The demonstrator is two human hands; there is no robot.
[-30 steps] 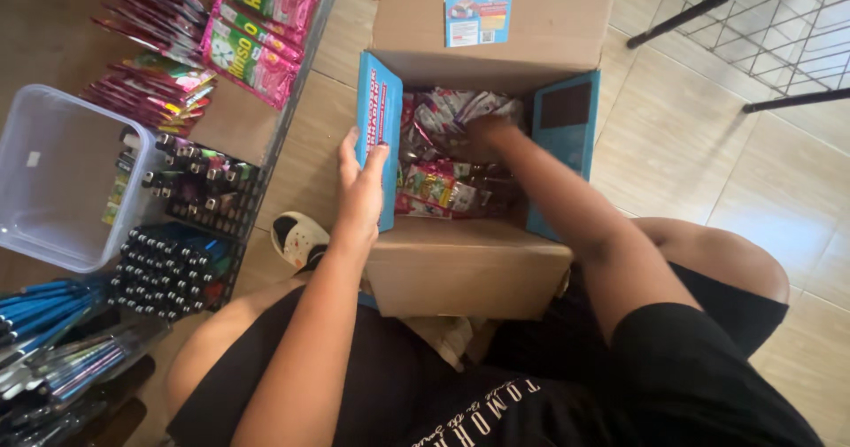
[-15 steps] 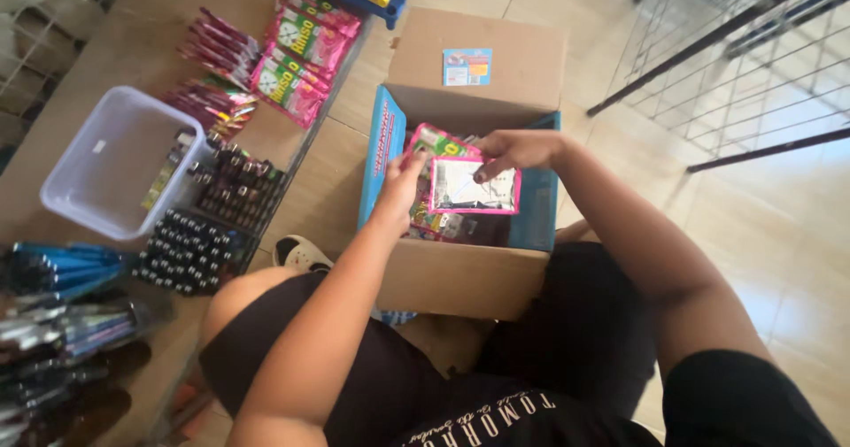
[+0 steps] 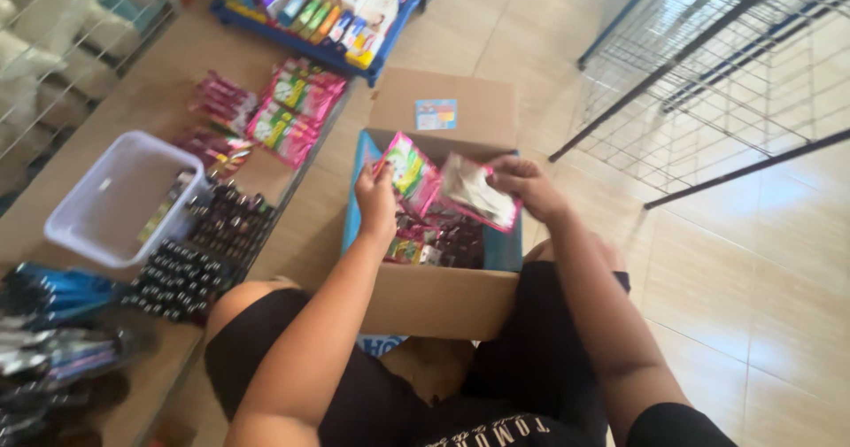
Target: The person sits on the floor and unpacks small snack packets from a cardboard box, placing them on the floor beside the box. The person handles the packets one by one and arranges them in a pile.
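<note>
An open cardboard box [image 3: 443, 301] sits between my knees on the floor, with blue inner flaps and several pink snack packets inside. My left hand [image 3: 376, 201] grips a pink and green packet [image 3: 409, 174] held above the box. My right hand [image 3: 527, 186] holds the other end of a pink-edged packet with a clear window [image 3: 478, 195], next to the first one. Both packets are lifted clear of the box contents [image 3: 434, 243].
A low wooden shelf [image 3: 266, 181] on the left carries pink packets [image 3: 288, 115], a white plastic tub [image 3: 115, 199], rows of dark small bottles [image 3: 199, 252] and blue pens [image 3: 49, 292]. A blue tray of goods [image 3: 319, 9] stands beyond. A wire rack [image 3: 708, 66] is at right.
Both hands have lifted packets out of the box and raised them. My left hand left the box flap and took a packet. The camera view has tilted up and back.
</note>
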